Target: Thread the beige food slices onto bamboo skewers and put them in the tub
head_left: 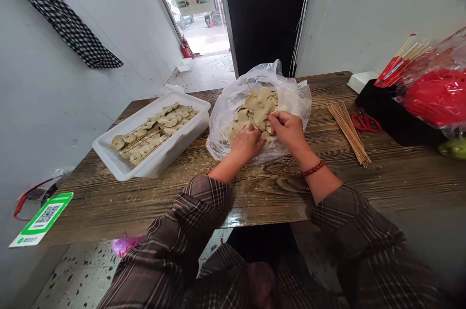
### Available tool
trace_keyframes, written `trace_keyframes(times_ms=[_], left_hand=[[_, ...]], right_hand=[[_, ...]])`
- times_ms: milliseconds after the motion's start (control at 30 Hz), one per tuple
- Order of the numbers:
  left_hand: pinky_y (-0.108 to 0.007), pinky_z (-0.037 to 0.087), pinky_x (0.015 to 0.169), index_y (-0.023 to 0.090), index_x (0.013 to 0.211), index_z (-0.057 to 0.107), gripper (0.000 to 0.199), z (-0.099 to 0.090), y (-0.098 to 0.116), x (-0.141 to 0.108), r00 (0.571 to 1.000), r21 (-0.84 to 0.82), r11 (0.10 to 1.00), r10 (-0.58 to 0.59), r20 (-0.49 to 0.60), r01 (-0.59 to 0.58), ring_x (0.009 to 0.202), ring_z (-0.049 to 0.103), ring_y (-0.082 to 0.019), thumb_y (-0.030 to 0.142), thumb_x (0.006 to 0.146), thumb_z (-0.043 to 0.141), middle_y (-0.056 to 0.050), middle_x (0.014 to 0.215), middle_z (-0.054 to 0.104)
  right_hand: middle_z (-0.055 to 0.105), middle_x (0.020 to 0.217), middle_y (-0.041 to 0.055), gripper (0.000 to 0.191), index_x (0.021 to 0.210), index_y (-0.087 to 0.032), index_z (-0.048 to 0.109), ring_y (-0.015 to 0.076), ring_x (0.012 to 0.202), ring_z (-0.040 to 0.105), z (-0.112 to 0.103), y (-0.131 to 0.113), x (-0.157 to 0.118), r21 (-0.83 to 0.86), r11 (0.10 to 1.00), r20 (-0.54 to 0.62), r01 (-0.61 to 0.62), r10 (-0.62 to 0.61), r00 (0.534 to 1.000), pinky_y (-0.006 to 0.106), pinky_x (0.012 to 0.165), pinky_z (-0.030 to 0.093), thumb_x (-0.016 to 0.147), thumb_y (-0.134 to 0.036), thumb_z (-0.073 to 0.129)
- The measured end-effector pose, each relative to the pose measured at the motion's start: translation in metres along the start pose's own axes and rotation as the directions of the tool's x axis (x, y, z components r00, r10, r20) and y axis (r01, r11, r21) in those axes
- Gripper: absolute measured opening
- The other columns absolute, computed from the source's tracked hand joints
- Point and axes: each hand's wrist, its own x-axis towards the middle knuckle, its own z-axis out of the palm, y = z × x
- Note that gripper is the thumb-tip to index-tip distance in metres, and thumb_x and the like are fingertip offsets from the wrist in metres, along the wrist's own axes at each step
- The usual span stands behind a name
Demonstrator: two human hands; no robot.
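In the middle of the table, a clear plastic bag point(225, 110) lies open around a heap of thin, round beige slices point(259, 104). A thin wooden stick pokes up at the heap's far side, by the larger slices on top. My right hand point(289, 132), a red bead bracelet on its wrist, pinches the edge of one slice between thumb and forefinger. At the near left side of the heap rests my left hand point(247, 144), fingers curled down among the slices; what they grip is hidden. To the left, a white plastic tub point(156, 166) holds skewered slices point(171, 122) in rows.
Right of the bag lies a bundle of bare wooden skewers point(348, 132), beside red-handled scissors point(366, 122). A black box point(393, 115) holds red-wrapped sticks and a red plastic bundle point(435, 98). A green QR card point(43, 219) stands at the table's left edge.
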Motion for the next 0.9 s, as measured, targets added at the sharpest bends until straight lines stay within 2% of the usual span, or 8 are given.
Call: trace_keyframes(times_ms=[133,367,500,567,667,767,900], left_hand=[[-0.04,0.047,0.088,0.016,0.087,0.07,0.026,0.003,0.007,0.002,0.998,-0.006,0.999,-0.051,0.049,0.051,0.104,0.058,-0.03,0.04,0.085,0.061,-0.014,0.101,0.062],[-0.035,0.047,0.083,0.017,0.09,0.068,0.024,0.006,0.009,0.01,0.985,-0.044,0.987,-0.149,0.091,0.153,0.096,0.061,-0.026,0.039,0.08,0.067,-0.013,0.103,0.066],[-0.035,0.047,0.083,0.016,0.089,0.069,0.033,0.005,0.015,0.011,0.974,-0.058,0.976,-0.202,0.099,0.209,0.096,0.062,-0.026,0.046,0.089,0.055,-0.014,0.105,0.066],[-0.036,0.046,0.084,0.016,0.09,0.069,0.033,0.006,0.018,0.012,0.969,-0.038,0.971,-0.231,0.094,0.235,0.099,0.061,-0.026,0.044,0.091,0.052,-0.015,0.107,0.066],[-0.036,0.046,0.085,0.016,0.092,0.068,0.024,0.008,0.021,0.013,0.963,-0.034,0.966,-0.25,0.101,0.254,0.102,0.06,-0.028,0.037,0.087,0.058,-0.015,0.109,0.065],[-0.035,0.045,0.084,0.017,0.091,0.067,0.022,0.011,0.023,0.013,0.968,-0.089,0.966,-0.237,0.079,0.244,0.099,0.06,-0.026,0.036,0.088,0.056,-0.014,0.105,0.066],[-0.035,0.044,0.083,0.017,0.091,0.063,0.014,0.015,0.028,0.011,0.987,-0.154,0.976,-0.159,-0.024,0.153,0.095,0.06,-0.024,0.027,0.087,0.056,-0.012,0.1,0.066]], right_hand=[[0.056,0.052,-0.0028,0.031,0.073,-0.018,0.064,0.011,0.049,0.048,-0.001,-0.002,0.0,0.019,1.0,0.011,-0.009,0.009,1.0,0.024,0.051,0.037,0.085,-0.046,0.057],[0.055,0.051,-0.0033,0.028,0.075,-0.017,0.065,0.0102,0.046,0.046,-0.004,0.003,0.002,0.043,0.999,-0.005,-0.01,0.01,1.0,0.023,0.048,0.036,0.084,-0.043,0.058],[0.054,0.051,-0.0033,0.029,0.077,-0.017,0.067,0.0108,0.047,0.047,-0.005,0.004,0.002,0.065,0.998,-0.008,-0.019,0.02,1.0,0.023,0.047,0.036,0.083,-0.044,0.059],[0.054,0.051,-0.0033,0.028,0.077,-0.017,0.067,0.0106,0.046,0.046,-0.005,0.004,0.002,0.071,0.997,-0.009,-0.025,0.026,1.0,0.023,0.047,0.035,0.082,-0.044,0.061],[0.055,0.051,-0.0029,0.028,0.076,-0.017,0.067,0.0102,0.045,0.045,-0.005,0.004,0.001,0.086,0.996,-0.006,-0.038,0.039,0.999,0.023,0.046,0.035,0.081,-0.043,0.062],[0.056,0.052,-0.0024,0.029,0.076,-0.017,0.067,0.0107,0.046,0.046,-0.005,0.006,0.001,0.089,0.996,-0.003,-0.028,0.028,1.0,0.023,0.046,0.035,0.082,-0.044,0.062],[0.057,0.052,-0.0023,0.03,0.078,-0.016,0.068,0.0112,0.047,0.047,-0.005,0.01,0.001,0.056,0.998,-0.003,-0.008,0.008,1.0,0.023,0.046,0.036,0.083,-0.045,0.061]])
